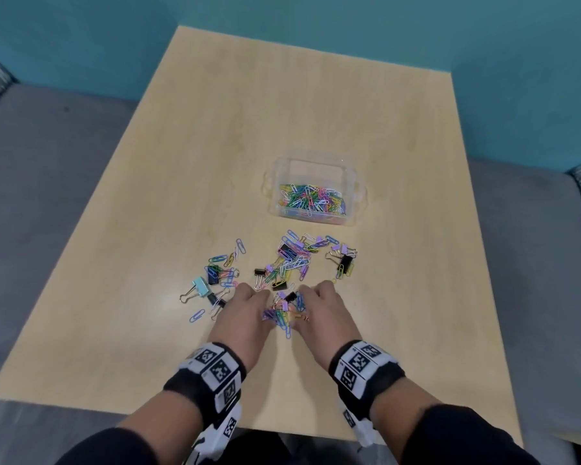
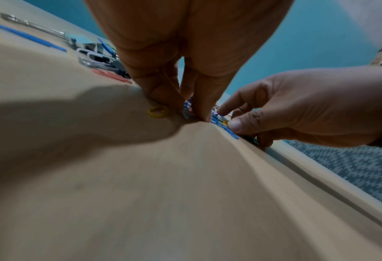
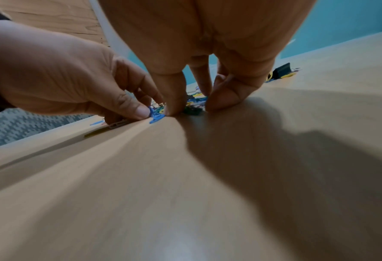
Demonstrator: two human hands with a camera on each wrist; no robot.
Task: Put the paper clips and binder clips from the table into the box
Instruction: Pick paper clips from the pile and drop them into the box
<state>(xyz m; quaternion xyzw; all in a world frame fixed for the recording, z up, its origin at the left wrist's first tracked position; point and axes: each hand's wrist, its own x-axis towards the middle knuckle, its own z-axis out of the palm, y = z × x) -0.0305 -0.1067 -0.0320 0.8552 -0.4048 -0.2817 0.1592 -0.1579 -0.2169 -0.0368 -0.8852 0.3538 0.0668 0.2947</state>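
Observation:
A clear plastic box (image 1: pixel 356 196) stands mid-table and holds many coloured paper clips (image 1: pixel 311 199). Loose paper clips and binder clips (image 1: pixel 291 260) lie scattered in front of it. My left hand (image 1: pixel 259 303) and right hand (image 1: pixel 307 298) sit side by side at the near end of the scatter, fingers curled down on a small heap of clips (image 1: pixel 284 312) gathered between them. In the left wrist view my left hand (image 2: pixel 185 109) has thumb and fingers closing on clips, with a yellow clip (image 2: pixel 157 111) beside them. In the right wrist view my right hand (image 3: pixel 192 106) does the same.
A light blue binder clip (image 1: pixel 200 286) and more clips lie left of my left hand. Black binder clips (image 1: pixel 344 261) lie to the right. The wooden table (image 1: pixel 282 112) is ringed by grey seating (image 1: pixel 47 162) and a teal wall.

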